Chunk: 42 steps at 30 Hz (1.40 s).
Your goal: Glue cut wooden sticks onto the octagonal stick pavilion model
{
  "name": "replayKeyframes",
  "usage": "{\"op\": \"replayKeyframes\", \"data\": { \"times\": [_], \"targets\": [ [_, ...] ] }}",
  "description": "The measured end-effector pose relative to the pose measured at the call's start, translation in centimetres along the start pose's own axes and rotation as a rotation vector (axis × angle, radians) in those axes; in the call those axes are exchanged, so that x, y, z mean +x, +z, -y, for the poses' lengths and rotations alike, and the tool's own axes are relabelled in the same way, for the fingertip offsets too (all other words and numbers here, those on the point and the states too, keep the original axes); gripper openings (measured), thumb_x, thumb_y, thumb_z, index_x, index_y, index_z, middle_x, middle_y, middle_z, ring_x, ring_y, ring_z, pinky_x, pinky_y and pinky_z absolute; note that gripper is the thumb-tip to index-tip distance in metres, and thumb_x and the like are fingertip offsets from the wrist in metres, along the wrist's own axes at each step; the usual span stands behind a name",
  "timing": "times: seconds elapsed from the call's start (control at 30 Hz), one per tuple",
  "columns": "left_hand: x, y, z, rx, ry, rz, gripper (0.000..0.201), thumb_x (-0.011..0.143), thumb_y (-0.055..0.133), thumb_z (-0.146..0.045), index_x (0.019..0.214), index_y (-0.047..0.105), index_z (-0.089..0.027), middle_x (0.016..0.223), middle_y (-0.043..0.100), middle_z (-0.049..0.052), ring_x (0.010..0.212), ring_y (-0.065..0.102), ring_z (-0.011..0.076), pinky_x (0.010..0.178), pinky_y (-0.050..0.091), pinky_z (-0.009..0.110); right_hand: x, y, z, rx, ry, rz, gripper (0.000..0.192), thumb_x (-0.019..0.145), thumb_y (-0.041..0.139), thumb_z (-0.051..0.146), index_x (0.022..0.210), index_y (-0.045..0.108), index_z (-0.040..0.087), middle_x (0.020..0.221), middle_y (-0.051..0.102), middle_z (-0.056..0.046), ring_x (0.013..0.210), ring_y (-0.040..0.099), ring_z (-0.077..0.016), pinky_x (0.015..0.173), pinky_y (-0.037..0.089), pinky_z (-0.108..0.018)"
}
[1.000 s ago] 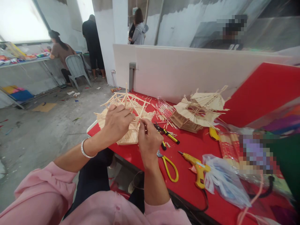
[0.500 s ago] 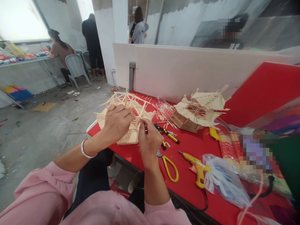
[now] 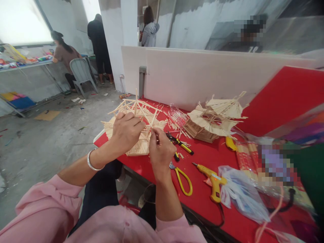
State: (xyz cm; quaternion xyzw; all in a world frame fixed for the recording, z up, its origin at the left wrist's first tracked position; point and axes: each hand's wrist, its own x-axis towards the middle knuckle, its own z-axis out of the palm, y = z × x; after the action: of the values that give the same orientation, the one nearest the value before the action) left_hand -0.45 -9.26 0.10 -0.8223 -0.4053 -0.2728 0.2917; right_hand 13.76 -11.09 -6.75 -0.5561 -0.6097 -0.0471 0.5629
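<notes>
A person in pink sleeves is sitting at the corner of a red table (image 3: 202,189), working on a small stick model (image 3: 136,135) that is lying at the table's 10 o'clock corner. The left hand (image 3: 126,131) is resting on top of the model, fingers curled and pressing down on its sticks to steady it. The right hand (image 3: 160,150) is pinching 1 thin stick (image 3: 153,124) between thumb and fingertips, just beside the model's 3 o'clock edge, where it is meeting the frame. The model is looking partly built: a flat base of sticks laid side by side is showing, and an open frame of slanted sticks is rising above it, with bare gaps still to fill. A second stick model (image 3: 215,118), fuller and roofed, is sitting at 1 o'clock, well apart. Loose cut sticks (image 3: 177,126) are lying scattered between the 2 models. Near the right hand, at 4 o'clock, yellow-handled scissors (image 3: 182,179), a yellow glue gun (image 3: 211,179) and yellow-and-black cutters (image 3: 180,143) are lying untouched.
</notes>
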Motion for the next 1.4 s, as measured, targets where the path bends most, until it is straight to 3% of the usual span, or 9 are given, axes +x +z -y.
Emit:
{"op": "replayKeyframes", "data": {
  "times": [0.5,0.73,0.8,1.0,1.3,1.4],
  "targets": [
    [-0.1,0.0,0.0,-0.010,-0.014,0.005,0.025,0.096,0.054,-0.023,0.075,0.069,-0.023,0.076,0.072,0.001,0.077,0.057,0.0212,0.069,0.032,0.042,0.0,0.1,-0.1,0.049,-0.009,-0.012,0.024,0.097,0.052,0.031,0.102,0.072,0.019,0.095,0.077,-0.005,0.075,0.070,-0.0140,0.068,0.052,-0.025],
    [0.0,0.0,-0.1,-0.005,-0.005,-0.007,0.027,0.096,0.053,-0.024,0.075,0.069,-0.023,0.074,0.071,0.001,0.077,0.055,0.0207,0.069,0.031,0.041,0.6,-0.5,0.7,-0.047,-0.202,-0.127,0.020,0.092,0.057,0.019,0.104,0.073,0.021,0.096,0.070,-0.008,0.091,0.062,-0.0177,0.082,0.049,-0.032],
    [-0.1,0.0,-0.1,-0.011,-0.005,-0.006,0.027,0.097,0.052,-0.025,0.076,0.069,-0.023,0.074,0.070,0.001,0.078,0.054,0.0204,0.071,0.031,0.041,0.7,-0.7,0.9,-0.125,-0.235,-0.144,0.026,0.089,0.059,0.016,0.107,0.074,0.026,0.089,0.063,-0.007,0.086,0.056,-0.0179,0.080,0.046,-0.034],
    [-0.2,0.2,0.0,-0.021,-0.011,-0.014,0.030,0.099,0.050,-0.026,0.076,0.068,-0.022,0.074,0.070,0.001,0.077,0.053,0.0198,0.071,0.030,0.040,0.4,-0.6,0.9,-0.162,-0.321,-0.106,0.035,0.085,0.058,0.012,0.111,0.074,0.028,0.078,0.052,-0.003,0.075,0.042,-0.0162,0.074,0.039,-0.032],
    [-0.3,0.3,0.1,-0.029,-0.035,0.005,0.030,0.097,0.052,-0.026,0.072,0.069,-0.021,0.071,0.070,0.002,0.076,0.054,0.0197,0.071,0.030,0.039,0.4,-0.5,1.1,-0.192,-0.340,-0.076,0.038,0.085,0.055,0.010,0.113,0.073,0.028,0.076,0.050,-0.001,0.073,0.040,-0.0156,0.074,0.036,-0.031],
    [-0.4,-0.2,0.3,-0.073,-0.051,0.017,0.023,0.096,0.055,-0.029,0.081,0.071,-0.022,0.082,0.073,0.002,0.082,0.058,0.0211,0.074,0.034,0.040,0.4,-0.7,1.2,-0.214,-0.343,-0.069,0.035,0.085,0.056,0.010,0.110,0.074,0.027,0.075,0.049,-0.001,0.073,0.039,-0.0160,0.073,0.036,-0.030]
  ]
}}
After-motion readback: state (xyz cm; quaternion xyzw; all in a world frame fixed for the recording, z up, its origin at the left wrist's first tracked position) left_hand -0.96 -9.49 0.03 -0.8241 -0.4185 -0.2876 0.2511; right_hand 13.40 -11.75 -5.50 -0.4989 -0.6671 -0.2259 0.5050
